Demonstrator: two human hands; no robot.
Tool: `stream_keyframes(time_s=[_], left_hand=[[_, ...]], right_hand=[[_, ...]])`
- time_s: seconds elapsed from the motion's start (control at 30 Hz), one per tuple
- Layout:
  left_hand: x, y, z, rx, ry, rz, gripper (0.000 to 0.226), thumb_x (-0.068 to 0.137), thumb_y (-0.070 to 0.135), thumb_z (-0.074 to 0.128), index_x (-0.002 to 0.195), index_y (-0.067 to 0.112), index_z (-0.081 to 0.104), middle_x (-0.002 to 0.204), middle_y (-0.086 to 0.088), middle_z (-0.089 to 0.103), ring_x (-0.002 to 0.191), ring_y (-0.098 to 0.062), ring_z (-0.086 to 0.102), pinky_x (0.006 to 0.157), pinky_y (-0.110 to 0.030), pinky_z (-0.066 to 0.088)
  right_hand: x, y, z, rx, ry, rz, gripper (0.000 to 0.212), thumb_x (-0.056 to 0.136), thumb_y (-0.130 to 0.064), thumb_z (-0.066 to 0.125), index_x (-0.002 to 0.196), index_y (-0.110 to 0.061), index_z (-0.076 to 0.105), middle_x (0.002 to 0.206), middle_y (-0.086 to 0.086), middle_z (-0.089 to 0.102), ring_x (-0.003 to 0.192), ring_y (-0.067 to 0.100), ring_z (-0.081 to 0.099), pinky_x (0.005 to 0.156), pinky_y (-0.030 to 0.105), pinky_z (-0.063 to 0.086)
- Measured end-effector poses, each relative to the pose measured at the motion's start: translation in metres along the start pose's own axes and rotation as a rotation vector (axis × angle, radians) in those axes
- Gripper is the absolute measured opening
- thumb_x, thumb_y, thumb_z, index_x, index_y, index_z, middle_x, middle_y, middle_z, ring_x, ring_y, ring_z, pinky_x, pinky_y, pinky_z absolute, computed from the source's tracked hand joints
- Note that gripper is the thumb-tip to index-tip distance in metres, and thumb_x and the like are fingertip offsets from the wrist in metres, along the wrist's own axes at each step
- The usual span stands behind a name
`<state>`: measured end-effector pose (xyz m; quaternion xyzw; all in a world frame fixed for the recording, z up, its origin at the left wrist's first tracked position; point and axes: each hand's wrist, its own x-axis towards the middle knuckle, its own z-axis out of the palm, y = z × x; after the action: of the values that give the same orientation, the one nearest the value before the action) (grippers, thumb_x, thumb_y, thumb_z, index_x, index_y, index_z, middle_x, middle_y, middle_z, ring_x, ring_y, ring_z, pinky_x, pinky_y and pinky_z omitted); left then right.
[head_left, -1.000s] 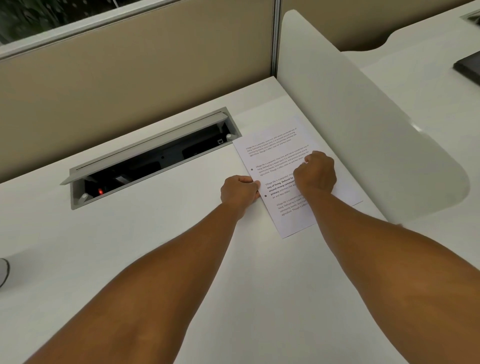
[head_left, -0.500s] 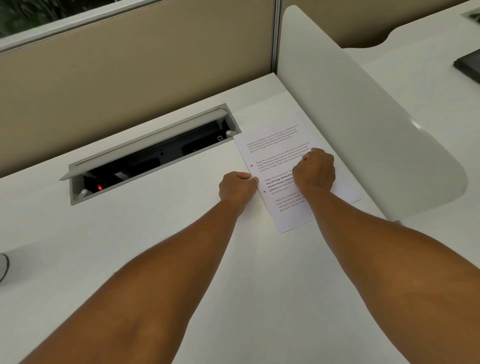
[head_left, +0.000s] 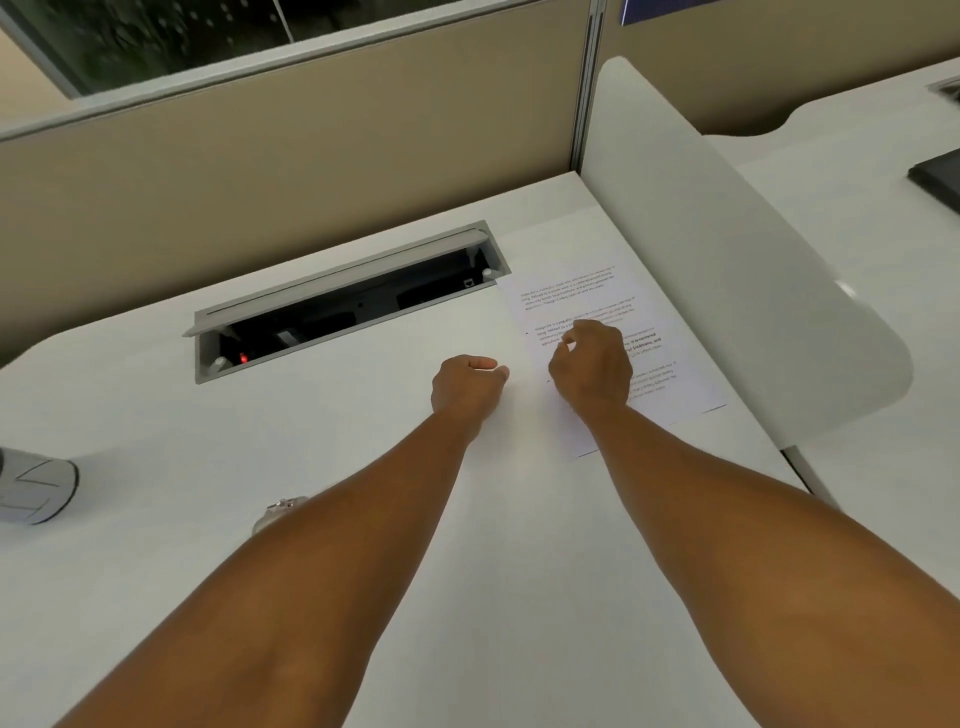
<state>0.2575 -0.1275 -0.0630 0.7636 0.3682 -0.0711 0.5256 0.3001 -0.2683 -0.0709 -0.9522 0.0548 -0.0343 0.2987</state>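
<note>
One printed sheet (head_left: 597, 291) lies flat on the white bench (head_left: 156, 415), just beside the curved divider (head_left: 727, 260). Our left hand (head_left: 470, 387) is a closed fist on the bench, just left of the sheet and apart from it. Our right hand (head_left: 592, 364) rests on the sheet's middle with its fingers curled under; we cannot tell whether they pinch the paper.

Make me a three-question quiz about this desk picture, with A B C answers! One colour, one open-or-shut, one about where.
1. The light inside the cable box is: A green, B red, C blue.
2. The cable box lid is: A shut, B missing, C open.
3. The right hand is over: A the printed sheet, B the cable box, C its lid.
Answers: B, it glows red; C, the lid is raised and the dark inside shows; A, print shows around the hand.
</note>
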Motion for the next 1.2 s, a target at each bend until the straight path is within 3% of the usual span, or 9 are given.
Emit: stream_keyframes(time_s=[0.17, 0.3, 0.4, 0.57, 0.7, 0.83, 1.0, 1.2], left_hand=[[-0.018, -0.010, -0.025, 0.087, 0.046, 0.064, 0.021, 0.082, 0.037, 0.068, 0.100, 0.028, 0.072, 0.103, 0.014, 0.071, 0.088, -0.011, 0.066, 0.066, -0.023, 0.050], [-0.031, -0.025, -0.046, 0.217, 0.100, 0.126, 0.018, 0.085, 0.035, 0.063, 0.098, 0.027, 0.072, 0.099, 0.012, 0.072, 0.092, -0.014, 0.066, 0.080, -0.029, 0.055], [-0.042, -0.040, -0.067, 0.260, 0.153, 0.184, 0.014, 0.088, 0.036, 0.063, 0.099, 0.029, 0.068, 0.095, 0.016, 0.066, 0.094, -0.011, 0.064, 0.077, -0.026, 0.048], [-0.057, -0.065, -0.100, 0.344, 0.231, 0.273, 0.015, 0.091, 0.033, 0.061, 0.104, 0.028, 0.067, 0.105, 0.013, 0.069, 0.101, -0.011, 0.063, 0.079, -0.026, 0.045], [-0.067, -0.082, -0.126, 0.407, 0.291, 0.308, 0.019, 0.093, 0.032, 0.061, 0.110, 0.028, 0.066, 0.114, 0.012, 0.068, 0.109, -0.014, 0.060, 0.090, -0.035, 0.051], [-0.076, -0.099, -0.150, 0.409, 0.353, 0.289, 0.018, 0.093, 0.031, 0.062, 0.110, 0.026, 0.066, 0.115, 0.009, 0.068, 0.113, -0.015, 0.059, 0.090, -0.036, 0.051], [-0.085, -0.123, -0.175, 0.397, 0.428, 0.220, 0.016, 0.092, 0.032, 0.060, 0.107, 0.029, 0.065, 0.109, 0.012, 0.065, 0.111, -0.014, 0.055, 0.079, -0.029, 0.045], [-0.090, -0.142, -0.196, 0.382, 0.424, 0.078, 0.023, 0.088, 0.033, 0.062, 0.110, 0.027, 0.064, 0.118, 0.003, 0.062, 0.114, -0.019, 0.058, 0.091, -0.038, 0.052]], right_hand=[[-0.030, -0.017, 0.007, 0.003, -0.041, -0.091, 0.023, 0.088, -0.020, 0.064, 0.108, -0.011, 0.070, 0.123, 0.002, 0.066, 0.118, 0.020, 0.055, 0.092, 0.034, 0.048], [-0.054, -0.031, 0.009, 0.020, -0.085, -0.156, 0.023, 0.088, -0.023, 0.064, 0.107, -0.012, 0.071, 0.127, -0.001, 0.063, 0.122, 0.018, 0.052, 0.095, 0.035, 0.046], [-0.071, -0.043, 0.009, 0.036, -0.119, -0.190, 0.024, 0.089, -0.026, 0.063, 0.109, -0.014, 0.070, 0.130, -0.003, 0.061, 0.124, 0.015, 0.051, 0.097, 0.033, 0.045], [-0.101, -0.059, 0.010, 0.043, -0.191, -0.261, 0.026, 0.090, -0.030, 0.062, 0.113, -0.018, 0.068, 0.136, -0.006, 0.056, 0.127, 0.012, 0.050, 0.101, 0.029, 0.042], [-0.126, -0.069, 0.015, 0.023, -0.277, -0.335, 0.031, 0.091, -0.030, 0.060, 0.119, -0.021, 0.065, 0.141, -0.008, 0.051, 0.129, 0.009, 0.047, 0.104, 0.028, 0.039], [-0.149, -0.080, 0.023, 0.009, -0.370, -0.380, 0.033, 0.091, -0.030, 0.058, 0.123, -0.023, 0.062, 0.143, -0.010, 0.049, 0.132, 0.007, 0.044, 0.107, 0.027, 0.036], [-0.172, -0.094, 0.031, -0.006, -0.432, -0.415, 0.034, 0.091, -0.029, 0.057, 0.125, -0.023, 0.061, 0.143, -0.011, 0.050, 0.133, 0.009, 0.043, 0.107, 0.028, 0.037], [-0.194, -0.109, 0.043, -0.018, -0.515, -0.443, 0.037, 0.091, -0.028, 0.055, 0.128, -0.023, 0.058, 0.143, -0.011, 0.049, 0.132, 0.011, 0.042, 0.105, 0.028, 0.036]])
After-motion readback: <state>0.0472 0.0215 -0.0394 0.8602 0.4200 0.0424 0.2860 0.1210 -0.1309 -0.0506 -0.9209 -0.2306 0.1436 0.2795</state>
